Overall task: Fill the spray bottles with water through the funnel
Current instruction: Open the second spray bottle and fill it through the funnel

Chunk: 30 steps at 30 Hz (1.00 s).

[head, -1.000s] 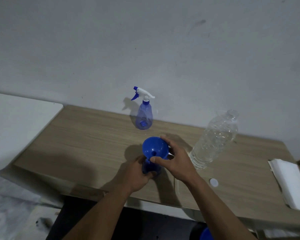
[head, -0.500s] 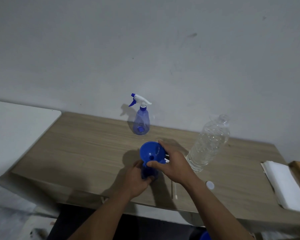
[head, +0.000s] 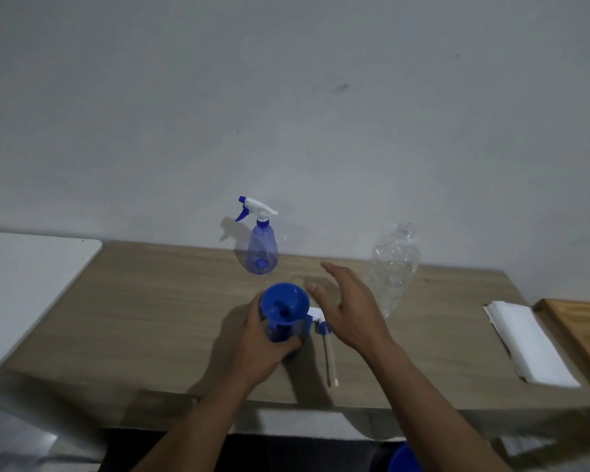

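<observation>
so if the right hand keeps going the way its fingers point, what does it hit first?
Probably nothing before the wall: the right hand points between the spray bottle and the water bottle. Depth is unclear.

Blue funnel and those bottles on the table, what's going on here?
A person is setting up to fill a spray bottle. The left hand holds an open spray bottle upright on the wooden table, with the blue funnel seated in its neck. The right hand is open and empty, between the funnel and the clear water bottle. The removed sprayer head lies beside the bottle. A second spray bottle, assembled, stands by the wall. No pouring yet.
</observation>
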Available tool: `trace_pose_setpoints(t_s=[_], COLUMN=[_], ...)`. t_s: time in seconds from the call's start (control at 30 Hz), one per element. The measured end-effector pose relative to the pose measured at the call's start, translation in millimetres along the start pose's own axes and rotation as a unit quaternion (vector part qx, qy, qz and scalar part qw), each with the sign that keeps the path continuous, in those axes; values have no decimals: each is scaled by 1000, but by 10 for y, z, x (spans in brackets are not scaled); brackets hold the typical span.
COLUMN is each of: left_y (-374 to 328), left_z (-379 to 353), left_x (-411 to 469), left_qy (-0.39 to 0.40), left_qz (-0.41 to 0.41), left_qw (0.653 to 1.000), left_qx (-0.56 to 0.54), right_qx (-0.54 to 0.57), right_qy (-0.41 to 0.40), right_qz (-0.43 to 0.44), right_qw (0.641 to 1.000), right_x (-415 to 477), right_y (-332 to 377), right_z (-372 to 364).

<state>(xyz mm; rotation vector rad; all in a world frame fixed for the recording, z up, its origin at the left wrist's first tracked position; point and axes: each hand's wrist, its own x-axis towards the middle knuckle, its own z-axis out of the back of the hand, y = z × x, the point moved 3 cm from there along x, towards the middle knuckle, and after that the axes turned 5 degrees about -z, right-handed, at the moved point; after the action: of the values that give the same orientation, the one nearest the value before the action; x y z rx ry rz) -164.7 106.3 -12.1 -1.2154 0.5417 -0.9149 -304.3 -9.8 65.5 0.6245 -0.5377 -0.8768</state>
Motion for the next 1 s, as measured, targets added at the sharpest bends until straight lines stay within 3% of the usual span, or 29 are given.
trace_pose_setpoints(t_s=[0.17,0.27,0.37,0.47,0.67,1.0], left_y=[-284,-372,-409,-425,-515,-639], left_z=[-6,-10,-29,-44,-33,-64], left_x=[2,10,17,20,-20,-67], left_qy=[-29,-38,-38,-41,-50,-42], left_qz=[-34,-50,-59,-57,-38,-11], left_qw=[998,997,997,997,998,999], left_qx=[-36,-33,-24,-21,-17,6], right_qx=[-31,-18,6,50,176,176], right_qy=[-206,-321,-372,-353,-221,-247], right_qz=[65,34,-9,-41,-133,-118], right_qw=[976,946,928,933,950,946], right_x=[-50,-38,1,95,203,319], right_y=[11,-71,-224,-420,-868,-1106], right_z=[311,475,554,558,341,230])
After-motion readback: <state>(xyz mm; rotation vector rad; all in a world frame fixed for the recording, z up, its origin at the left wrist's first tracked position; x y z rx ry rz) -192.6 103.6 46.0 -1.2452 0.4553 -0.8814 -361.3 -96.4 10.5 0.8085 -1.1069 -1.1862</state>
